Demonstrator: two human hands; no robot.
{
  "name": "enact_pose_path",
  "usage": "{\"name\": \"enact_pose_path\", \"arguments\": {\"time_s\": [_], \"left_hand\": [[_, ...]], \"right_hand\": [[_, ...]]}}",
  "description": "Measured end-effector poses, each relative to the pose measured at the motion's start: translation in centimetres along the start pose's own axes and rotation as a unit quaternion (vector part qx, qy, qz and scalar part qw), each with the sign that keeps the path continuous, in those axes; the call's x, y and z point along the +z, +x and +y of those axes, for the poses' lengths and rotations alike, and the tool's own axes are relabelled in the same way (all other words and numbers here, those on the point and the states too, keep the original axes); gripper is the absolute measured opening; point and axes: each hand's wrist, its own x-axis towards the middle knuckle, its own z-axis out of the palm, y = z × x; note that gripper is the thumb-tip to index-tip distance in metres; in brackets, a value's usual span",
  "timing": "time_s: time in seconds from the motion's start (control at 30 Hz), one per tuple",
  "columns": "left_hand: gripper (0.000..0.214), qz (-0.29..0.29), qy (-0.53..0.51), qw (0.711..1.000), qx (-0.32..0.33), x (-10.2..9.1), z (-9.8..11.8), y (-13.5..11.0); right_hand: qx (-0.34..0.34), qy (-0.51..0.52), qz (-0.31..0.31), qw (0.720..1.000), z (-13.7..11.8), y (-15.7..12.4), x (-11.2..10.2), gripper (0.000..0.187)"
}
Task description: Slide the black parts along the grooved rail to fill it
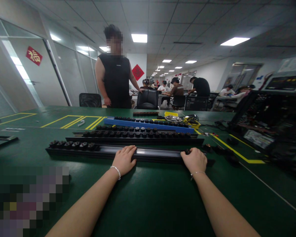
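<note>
Head view: black rail [158, 156], seemingly steadied at two spots

From afar, I am watching it lying on the green table [150, 204], nearer than a blue tray [148, 125]. Dark knobs [75, 145] are filling its left end, so the left hand [124, 161] is resting along its bare middle. The right hand [194, 160] is resting curled near its right end. Whether either is clamping, I cannot tell.
</note>
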Motion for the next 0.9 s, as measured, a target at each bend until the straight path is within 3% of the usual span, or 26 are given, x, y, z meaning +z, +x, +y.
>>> {"name": "enact_pose_path", "arguments": {"time_s": [0.9], "left_hand": [[0.053, 0.004, 0.011, 1.000, 0.012, 0.40, -0.35, 0.09]], "right_hand": [[0.020, -0.008, 0.000, 1.000, 0.63, 0.44, -0.29, 0.038]]}}
